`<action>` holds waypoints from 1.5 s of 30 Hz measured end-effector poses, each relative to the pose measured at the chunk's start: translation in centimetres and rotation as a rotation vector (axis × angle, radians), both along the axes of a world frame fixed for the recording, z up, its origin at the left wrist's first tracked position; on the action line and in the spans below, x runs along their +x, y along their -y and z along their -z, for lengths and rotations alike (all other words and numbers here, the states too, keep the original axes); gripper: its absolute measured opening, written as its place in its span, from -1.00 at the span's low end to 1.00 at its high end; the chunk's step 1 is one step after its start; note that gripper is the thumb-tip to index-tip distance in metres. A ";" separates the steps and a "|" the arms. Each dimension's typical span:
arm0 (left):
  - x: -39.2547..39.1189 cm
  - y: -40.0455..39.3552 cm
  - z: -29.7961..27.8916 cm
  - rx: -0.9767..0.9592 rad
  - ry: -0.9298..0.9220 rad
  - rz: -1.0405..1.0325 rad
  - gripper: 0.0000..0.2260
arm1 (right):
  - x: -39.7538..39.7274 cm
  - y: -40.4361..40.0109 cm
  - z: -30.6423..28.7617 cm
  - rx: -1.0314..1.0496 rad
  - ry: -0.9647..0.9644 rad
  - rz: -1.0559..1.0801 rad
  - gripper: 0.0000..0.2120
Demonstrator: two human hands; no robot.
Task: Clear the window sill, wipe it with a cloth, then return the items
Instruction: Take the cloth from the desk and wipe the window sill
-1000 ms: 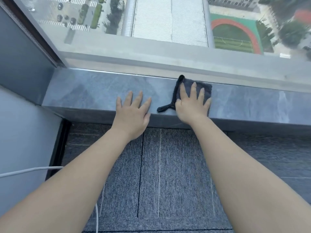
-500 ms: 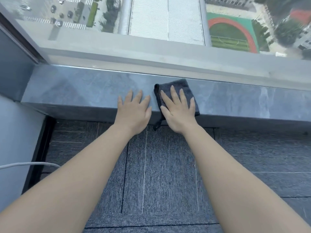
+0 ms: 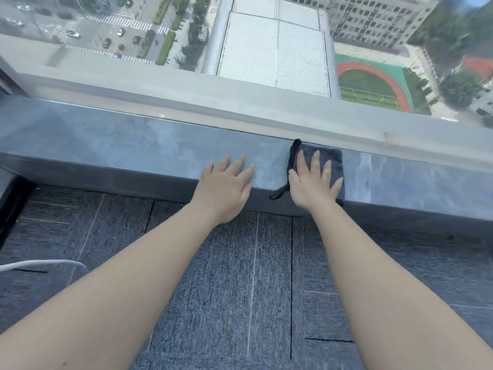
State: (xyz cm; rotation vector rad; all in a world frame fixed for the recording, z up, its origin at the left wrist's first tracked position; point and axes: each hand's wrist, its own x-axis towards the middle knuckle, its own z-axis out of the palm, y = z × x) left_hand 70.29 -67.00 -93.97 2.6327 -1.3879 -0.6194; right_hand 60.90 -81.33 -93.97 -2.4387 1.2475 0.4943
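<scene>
we see the right hand [image 3: 312, 186] pressed flat, fingers spread, on a dark grey cloth [image 3: 330, 156] lying on the grey stone window sill [image 3: 133, 145] against the glass. the left hand [image 3: 225, 186] rests open-palmed on the sill beside it, gripping nothing.

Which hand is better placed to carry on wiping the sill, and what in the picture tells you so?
The right hand: it lies flat on the dark cloth on the window sill. The left hand rests bare on the sill beside it, apart from the cloth.
</scene>
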 end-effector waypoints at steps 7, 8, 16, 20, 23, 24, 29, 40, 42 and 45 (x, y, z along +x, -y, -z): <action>-0.3 0.2 0.3 0.040 0.023 -0.017 -0.56 | 2.8 -1.0 0.4 -0.002 0.075 -0.328 -0.50; -0.4 0.3 0.3 0.050 0.028 -0.021 -0.56 | 2.6 -1.2 0.5 -0.002 0.085 -0.364 -0.51; -2.3 1.6 0.5 -0.002 0.037 -0.185 -0.58 | -3.2 2.4 0.8 -0.076 0.073 -0.254 -0.51; -3.1 2.0 0.5 0.023 0.048 -0.214 -0.57 | -3.8 4.4 0.9 -0.080 0.037 -0.074 -0.50; -3.3 2.0 0.6 0.036 0.058 -0.209 -0.56 | -1.7 4.4 0.7 -0.036 0.056 0.003 -0.50; -3.3 2.0 0.6 0.039 0.060 -0.206 -0.56 | -1.0 4.1 0.6 -0.028 0.062 -0.021 -0.50; -3.5 2.3 0.4 0.072 0.057 -0.225 -0.55 | -0.9 1.4 1.0 -0.021 0.128 -0.368 -0.51; -9.4 9.5 -0.2 0.001 -0.002 -0.107 -0.56 | -9.6 8.3 1.1 -0.047 0.098 -0.234 -0.51; -10.5 11.1 -0.2 -0.007 -0.012 -0.074 -0.56 | -11.1 10.1 1.2 -0.053 0.081 -0.174 -0.51; -11.6 12.9 -0.2 0.002 -0.007 -0.045 -0.57 | -13.2 12.6 1.2 -0.058 0.058 -0.075 -0.51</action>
